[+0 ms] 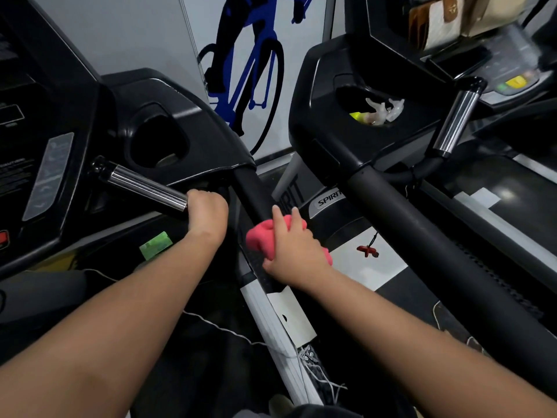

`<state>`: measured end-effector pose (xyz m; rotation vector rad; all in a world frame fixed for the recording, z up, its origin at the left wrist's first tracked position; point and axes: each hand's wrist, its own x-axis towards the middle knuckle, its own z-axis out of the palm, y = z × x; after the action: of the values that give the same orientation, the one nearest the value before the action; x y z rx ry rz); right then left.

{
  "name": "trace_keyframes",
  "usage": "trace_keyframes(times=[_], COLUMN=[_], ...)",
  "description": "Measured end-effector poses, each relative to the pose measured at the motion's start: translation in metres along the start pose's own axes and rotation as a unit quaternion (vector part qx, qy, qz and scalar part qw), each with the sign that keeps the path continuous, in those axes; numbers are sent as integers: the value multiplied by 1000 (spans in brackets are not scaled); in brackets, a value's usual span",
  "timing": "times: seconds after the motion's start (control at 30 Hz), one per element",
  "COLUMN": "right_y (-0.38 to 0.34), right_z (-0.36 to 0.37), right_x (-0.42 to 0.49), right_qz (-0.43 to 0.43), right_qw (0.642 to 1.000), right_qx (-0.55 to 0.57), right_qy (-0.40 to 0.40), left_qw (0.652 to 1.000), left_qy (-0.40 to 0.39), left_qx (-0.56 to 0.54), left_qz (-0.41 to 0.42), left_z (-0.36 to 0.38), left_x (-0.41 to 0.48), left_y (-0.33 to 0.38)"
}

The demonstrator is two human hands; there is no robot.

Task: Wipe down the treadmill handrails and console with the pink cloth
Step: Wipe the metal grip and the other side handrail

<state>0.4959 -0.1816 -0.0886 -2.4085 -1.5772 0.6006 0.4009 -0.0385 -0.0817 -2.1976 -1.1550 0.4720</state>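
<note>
Gym wall is looming; right hand is grasping cloth on rail running 11-to-5 o'clock; left hand is clenching grip.

Dim indoor light, from overhead. Bright streaks on the chrome grip; soft glare patch on the neighbouring treadmill deck. Black plastic swallows detail. Wide-angle bending at edges. Far console, top right, blurred.
</note>
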Motion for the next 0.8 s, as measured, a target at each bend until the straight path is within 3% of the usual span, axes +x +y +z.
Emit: trace_keyframes(times=[0.07, 0.13, 0.23, 0.3, 0.4, 0.5, 0.63, 0.7, 0.8], right_y=[-15, -15, 4, 21, 35, 42, 9, -14, -31], right_z=[2, -6, -23, -26, -17, -14, -8, 2, 6], right_x=[7, 28, 60, 60, 40, 19, 4, 7, 25], right_qz=[22, 18, 1, 27, 40, 31, 47, 57, 25], right_qw=[999, 1000, 975, 922, 889, 921, 991, 998, 996], right_qx=[-41, -1, 203, 362, 436, 366, 101, -36, -75], right_qy=[1, -18, -87, -132, -135, -131, -78, -5, 46], left_qw=[1000, 1000, 1000, 1000, 1000, 1000, 1000, 1000, 1000], left_qy=[-2, -2, -1, 1, -8, -14, -16, -18, -15], left_qx=[-3, -8, -17, -17, -6, -2, 3, 3, 0], left_qz=[-1, -3, -6, -4, 7, 3, -3, -2, 0], left_z=[1, 1, 0, 0, -1, -1, -5, -6, -5], left_x=[-1, 0, 1, 0, -1, -1, -2, -2, -2], left_y=[0, -1, -2, -2, -3, -2, -1, -1, -2])
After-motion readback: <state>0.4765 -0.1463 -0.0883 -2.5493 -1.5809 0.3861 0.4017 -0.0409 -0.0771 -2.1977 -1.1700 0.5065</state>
